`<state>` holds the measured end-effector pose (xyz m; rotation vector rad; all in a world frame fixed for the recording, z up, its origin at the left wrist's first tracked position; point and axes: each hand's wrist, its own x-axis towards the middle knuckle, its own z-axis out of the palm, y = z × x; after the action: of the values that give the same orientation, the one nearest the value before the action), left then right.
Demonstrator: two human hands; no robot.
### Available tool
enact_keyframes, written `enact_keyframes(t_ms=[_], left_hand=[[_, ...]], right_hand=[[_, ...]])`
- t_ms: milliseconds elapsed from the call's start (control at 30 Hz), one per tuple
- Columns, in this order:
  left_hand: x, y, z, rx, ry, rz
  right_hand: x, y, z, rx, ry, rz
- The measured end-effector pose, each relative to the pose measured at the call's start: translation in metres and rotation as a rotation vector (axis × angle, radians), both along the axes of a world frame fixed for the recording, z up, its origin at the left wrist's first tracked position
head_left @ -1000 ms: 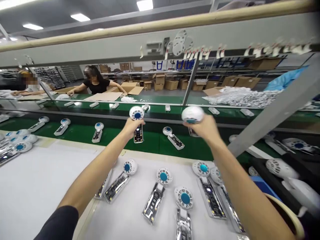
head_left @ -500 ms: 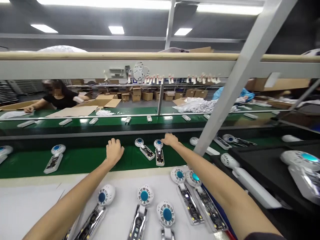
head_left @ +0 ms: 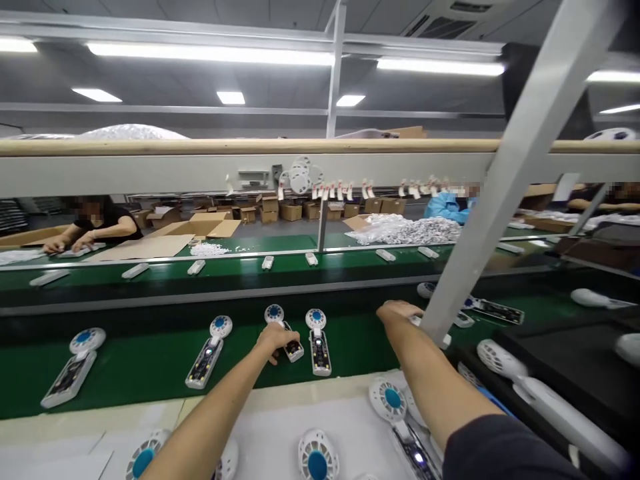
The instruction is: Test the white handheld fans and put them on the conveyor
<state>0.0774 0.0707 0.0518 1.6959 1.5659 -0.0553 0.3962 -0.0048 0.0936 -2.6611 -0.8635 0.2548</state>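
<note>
My left hand reaches onto the green conveyor belt and curls over the handle of a half-built handheld fan with a white head and blue hub. A second fan lies just right of it, apart from the hand. My right hand stretches palm down, fingers out, farther right along the belt. Its fingertips are at a white fan part, partly hidden behind a slanted grey post.
More fans lie on the belt and on the white table near me. A black tray with white fan shells sits at the right. Across a second belt, a person handles cardboard; another in blue is farther right.
The view has tilted up and the belt's fans have shifted. My left hand moved right onto a fan on the belt. My right hand moved right toward the post.
</note>
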Motion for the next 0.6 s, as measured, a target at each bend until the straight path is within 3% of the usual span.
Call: enact_keyframes(t_ms=[100,200,400,600], left_hand=[[-0.004,0.007,0.001,0.012,-0.016,0.093],[-0.004,0.007,0.002,0.05,-0.035,0.192],[-0.015,0.001,0.007,0.098,-0.163,0.365],[-0.06,-0.014,0.035,-0.081,-0.541,0.421]], right_hand=[[0.001,0.005,0.0,-0.168,0.002,-0.109],[-0.013,0.02,-0.001,-0.226,0.01,0.012],[-0.069,0.04,-0.019,-0.129,0.144,0.473],[-0.098,0.017,-0.017,0.025,0.369,0.51]])
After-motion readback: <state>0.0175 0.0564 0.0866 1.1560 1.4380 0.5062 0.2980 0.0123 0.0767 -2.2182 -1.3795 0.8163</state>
